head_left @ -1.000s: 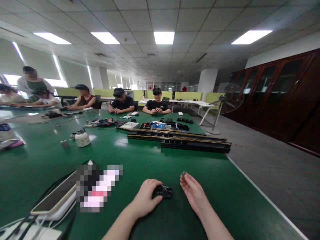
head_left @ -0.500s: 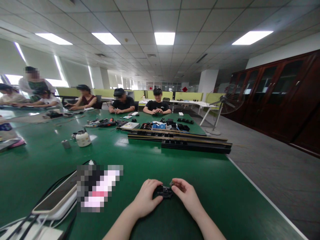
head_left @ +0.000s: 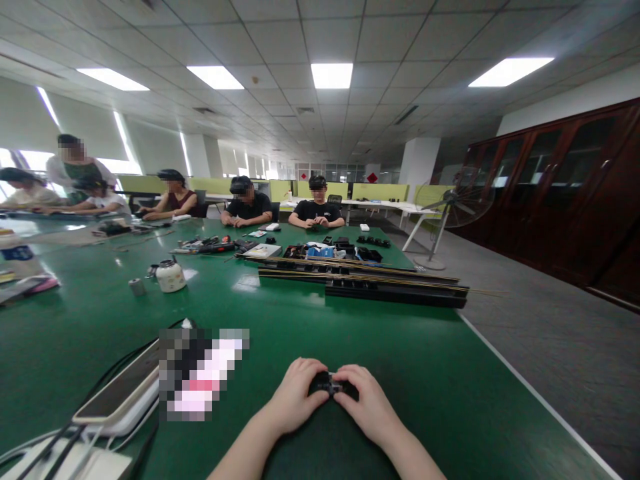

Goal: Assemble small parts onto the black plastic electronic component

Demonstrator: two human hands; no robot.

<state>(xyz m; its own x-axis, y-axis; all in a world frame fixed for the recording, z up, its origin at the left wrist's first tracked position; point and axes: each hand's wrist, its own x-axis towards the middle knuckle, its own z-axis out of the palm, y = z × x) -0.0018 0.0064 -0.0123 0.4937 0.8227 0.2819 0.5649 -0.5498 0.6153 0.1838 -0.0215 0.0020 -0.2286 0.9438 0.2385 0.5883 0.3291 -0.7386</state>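
Observation:
A small black part point(head_left: 326, 383) lies on the green table point(head_left: 280, 313) near its front edge. My left hand point(head_left: 295, 395) curls around the part's left side and holds it down. My right hand point(head_left: 364, 403) is closed over the part's right side, fingertips pinched against it. The small grey piece it carried is hidden under the fingers. Most of the black part is covered by both hands.
A phone on a white box point(head_left: 117, 400) with cables lies at the left. Long black rails point(head_left: 380, 287) cross the table's middle, a white jar point(head_left: 171, 276) stands further left. Several people sit at the far end. A floor fan point(head_left: 453, 207) stands beyond the table's right edge.
My right hand came in from the right with a small grey piece between its fingertips and closed onto the black part. My left hand stayed on the part.

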